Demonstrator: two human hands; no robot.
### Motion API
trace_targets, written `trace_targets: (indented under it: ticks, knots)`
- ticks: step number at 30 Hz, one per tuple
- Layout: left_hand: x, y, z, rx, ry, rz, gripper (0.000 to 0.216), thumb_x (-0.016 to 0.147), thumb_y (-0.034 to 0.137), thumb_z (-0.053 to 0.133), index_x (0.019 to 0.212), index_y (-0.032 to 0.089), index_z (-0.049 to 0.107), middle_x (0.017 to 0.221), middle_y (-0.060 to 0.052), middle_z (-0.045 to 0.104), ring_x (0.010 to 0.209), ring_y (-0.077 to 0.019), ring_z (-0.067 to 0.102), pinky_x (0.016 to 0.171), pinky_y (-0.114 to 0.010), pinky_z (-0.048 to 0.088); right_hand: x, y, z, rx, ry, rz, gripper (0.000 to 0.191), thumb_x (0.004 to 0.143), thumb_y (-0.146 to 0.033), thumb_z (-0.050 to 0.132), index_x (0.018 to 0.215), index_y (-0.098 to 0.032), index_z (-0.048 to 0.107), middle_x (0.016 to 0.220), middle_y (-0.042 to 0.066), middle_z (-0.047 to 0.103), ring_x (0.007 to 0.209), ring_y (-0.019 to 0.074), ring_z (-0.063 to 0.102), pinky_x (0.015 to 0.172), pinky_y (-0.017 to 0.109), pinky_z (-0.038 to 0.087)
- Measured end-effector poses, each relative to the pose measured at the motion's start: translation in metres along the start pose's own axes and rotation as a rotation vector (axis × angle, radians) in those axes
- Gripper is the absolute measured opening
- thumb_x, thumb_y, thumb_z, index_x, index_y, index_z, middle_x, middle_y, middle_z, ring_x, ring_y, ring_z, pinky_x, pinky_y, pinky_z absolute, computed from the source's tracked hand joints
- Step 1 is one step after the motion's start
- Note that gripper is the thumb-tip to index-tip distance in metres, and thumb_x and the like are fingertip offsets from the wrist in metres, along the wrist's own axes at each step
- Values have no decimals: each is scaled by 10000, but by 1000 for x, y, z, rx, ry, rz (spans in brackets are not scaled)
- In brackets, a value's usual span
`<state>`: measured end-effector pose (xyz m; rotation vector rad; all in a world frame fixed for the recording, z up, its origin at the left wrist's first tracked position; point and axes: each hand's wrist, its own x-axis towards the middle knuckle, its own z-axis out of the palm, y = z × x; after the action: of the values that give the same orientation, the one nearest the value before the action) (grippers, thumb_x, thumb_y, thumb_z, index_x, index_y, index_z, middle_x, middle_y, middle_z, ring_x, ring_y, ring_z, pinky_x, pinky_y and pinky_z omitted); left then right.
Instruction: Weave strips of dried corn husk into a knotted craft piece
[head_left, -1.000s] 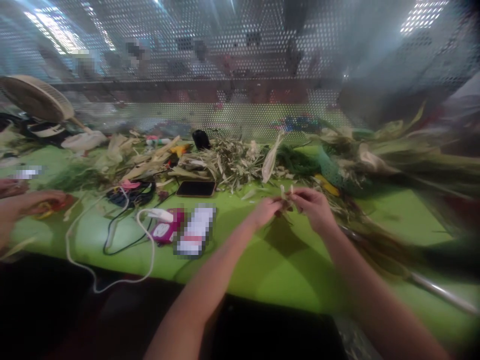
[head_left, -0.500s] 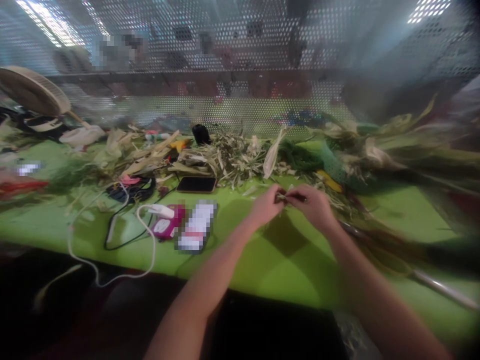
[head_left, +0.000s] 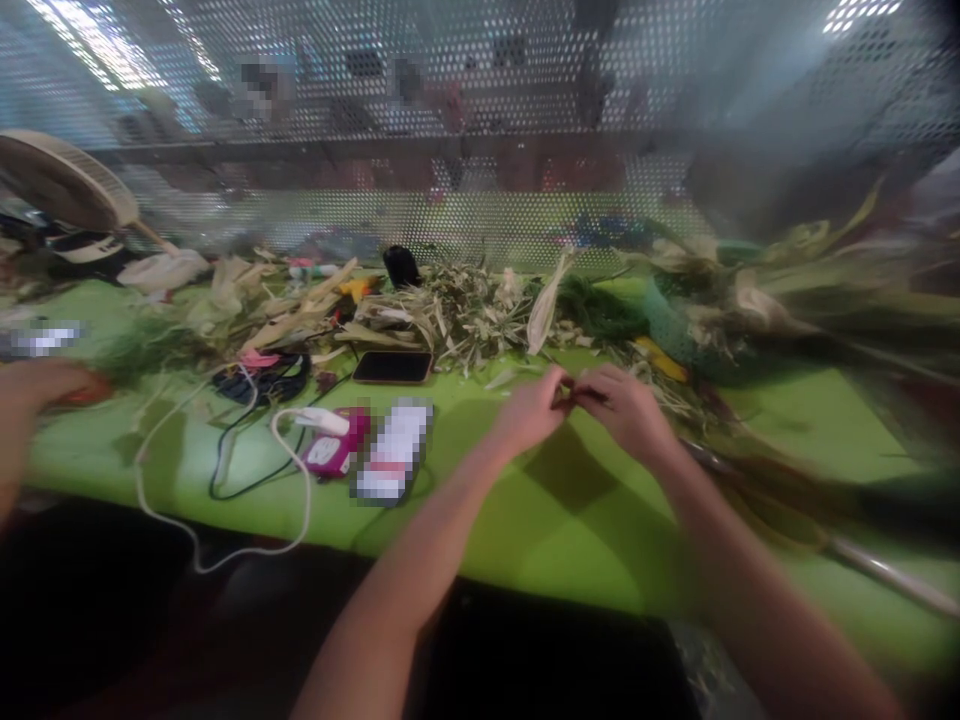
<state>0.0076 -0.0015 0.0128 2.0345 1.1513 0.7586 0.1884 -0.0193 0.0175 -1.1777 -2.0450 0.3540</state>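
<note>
My left hand (head_left: 534, 408) and my right hand (head_left: 621, 402) meet above the green tabletop (head_left: 480, 530), fingertips pinched close together. Whatever lies between the fingers is too small and blurred to name. Just beyond them stretches a heap of dried, pale husk-like strips (head_left: 480, 310), with one broad dry husk (head_left: 549, 305) rising from it. A yellow object (head_left: 661, 360) lies by the heap, right of my right hand. Left of my left forearm sits a phone with a lit screen (head_left: 396, 450), and a dark-screened phone (head_left: 392, 367) rests behind it.
A magenta power adapter (head_left: 337, 445) has a white cable (head_left: 306, 500) looping over the front edge. A fan (head_left: 67, 180) stands at far left, near a co-worker's hand (head_left: 45, 385). Perforated metal (head_left: 390, 215) closes the back. Leafy stalks (head_left: 810, 300) and a metal rod (head_left: 892, 578) lie right.
A co-worker's hand and forearm have come in at the left edge, over the red item there. My hands stay pinched together in nearly the same place; the pale bit between them no longer shows.
</note>
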Motion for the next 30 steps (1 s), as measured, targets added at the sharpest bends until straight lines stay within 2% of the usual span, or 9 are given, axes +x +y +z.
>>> trace_targets:
  ticks: [4,9,16,19,23,27,30]
  knots:
    - [1,-3,2,70,-32,13,223,844,245,606,1058,208,556,721,-12,575,629,-175,530,664,-283,390,0,-2,2,-11,-28,4,136,864,-197,584,861,-220,718,907,68,664,818,208,634,725,305,475]
    - [2,-7,4,86,-43,10,192,840,256,600,1023,215,557,739,-28,592,669,-198,553,679,-288,382,-2,-6,3,-53,37,33,137,829,-170,596,856,-223,719,856,50,686,772,202,643,705,298,478]
    - [2,-6,2,140,-75,11,185,861,271,546,1040,224,539,751,-15,603,678,-189,556,656,-281,370,-5,-10,7,-225,26,-45,227,863,-137,549,972,-222,729,936,58,740,802,207,665,719,298,475]
    - [1,-3,1,193,-95,2,225,874,293,527,1087,223,532,790,-23,629,699,-195,574,657,-286,375,-6,-10,8,-322,33,-100,211,885,-142,537,962,-207,723,906,60,747,759,205,654,713,305,451]
    - [2,-3,3,216,-95,1,239,861,277,536,1092,218,542,788,-36,636,709,-208,589,655,-295,372,-6,-11,9,-328,28,-108,191,875,-132,541,937,-201,708,873,55,749,725,196,644,686,300,426]
    - [2,-4,7,176,-85,-19,198,814,203,555,1012,218,562,705,-24,597,663,-205,568,646,-301,359,-6,-14,12,-298,29,-62,162,851,-123,562,893,-209,693,836,36,745,709,190,642,681,293,429]
    - [3,-7,9,60,-66,-16,158,786,165,568,937,210,558,685,-13,568,653,-187,544,647,-296,356,-6,-17,13,-254,37,-64,162,849,-122,570,910,-208,693,864,41,744,744,197,654,708,301,459]
